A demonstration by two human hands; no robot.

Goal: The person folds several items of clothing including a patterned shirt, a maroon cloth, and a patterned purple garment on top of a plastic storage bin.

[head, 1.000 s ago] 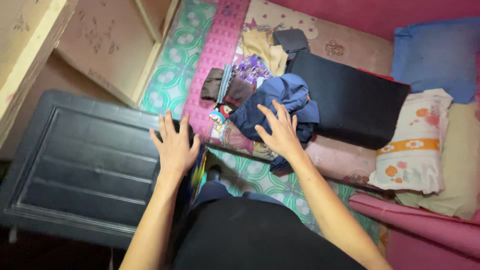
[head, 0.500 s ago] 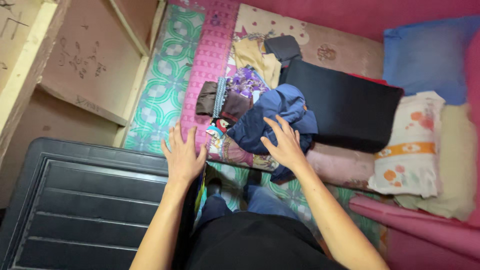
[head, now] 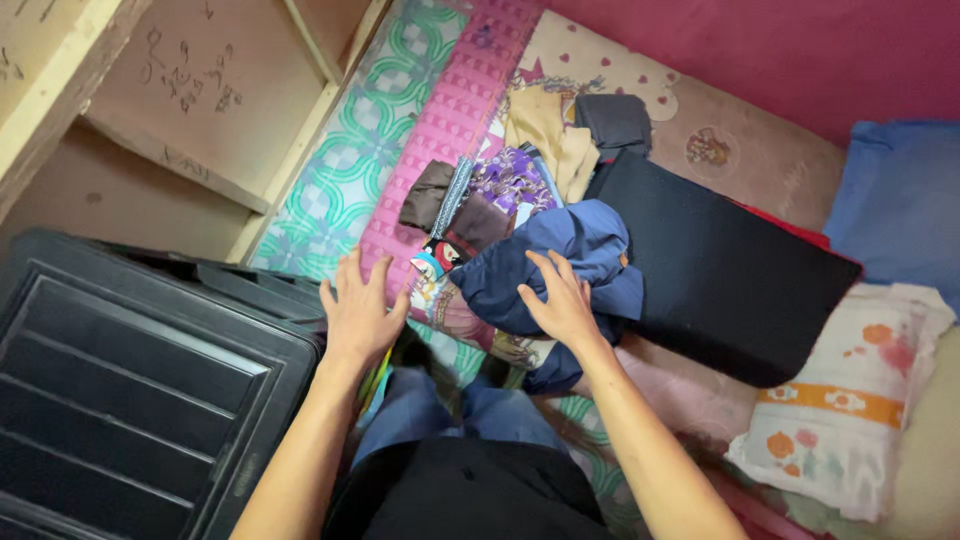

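Observation:
A crumpled blue garment (head: 560, 255) lies on top of a pile of clothes on the bed. My right hand (head: 562, 303) rests on its near edge with fingers spread, holding nothing. My left hand (head: 358, 312) is open, fingers apart, at the edge of the pink patterned mattress cover (head: 450, 120), just left of a small printed cloth (head: 438, 262). Behind the blue garment lie a purple patterned cloth (head: 510, 180), a brown cloth (head: 440, 195) and a mustard cloth (head: 545, 130).
A large black folded cloth (head: 730, 270) lies right of the pile. A flowered white pillow (head: 850, 400) and a blue pillow (head: 900, 200) sit at the right. A black ribbed plastic case (head: 130, 380) stands at the lower left, beside a wooden frame (head: 200, 100).
Both hands have moved forward toward the clothes pile. My left hand has left the black case and reached the mattress edge. The view has shifted closer to the bed.

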